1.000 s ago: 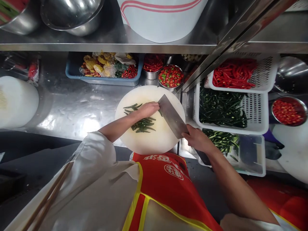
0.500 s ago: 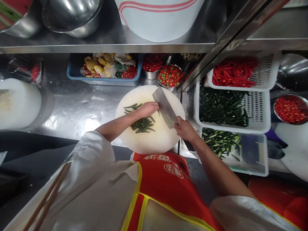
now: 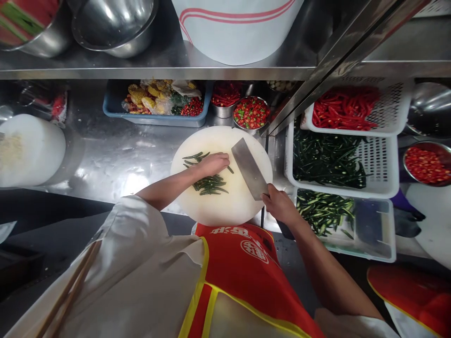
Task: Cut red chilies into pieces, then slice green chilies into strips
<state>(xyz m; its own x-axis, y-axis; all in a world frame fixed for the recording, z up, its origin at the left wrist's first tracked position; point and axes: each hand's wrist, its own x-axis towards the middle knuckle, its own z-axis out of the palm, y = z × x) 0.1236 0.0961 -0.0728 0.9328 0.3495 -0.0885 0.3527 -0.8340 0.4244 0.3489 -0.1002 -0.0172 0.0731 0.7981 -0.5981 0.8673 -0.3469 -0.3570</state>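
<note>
A round white cutting board (image 3: 243, 206) lies on the steel counter in front of me. A bundle of green chilies (image 3: 207, 184) lies across it. My left hand (image 3: 213, 164) presses down on the chilies with curled fingers. My right hand (image 3: 280, 204) grips the handle of a steel cleaver (image 3: 248, 168), whose blade stands on the board just right of my left hand.
White baskets hold green chilies (image 3: 327, 159) and red chilies (image 3: 343, 109) at the right. A clear tub (image 3: 369, 230) with cut green chilies sits below them. A bowl of chopped chilies (image 3: 251, 112) and a blue tray (image 3: 155, 119) stand behind the board. A second white board (image 3: 31, 150) lies at left.
The cleaver slid forward against my left hand half a second ago, then drew back toward me and to the right. My left hand stayed on the chilies.
</note>
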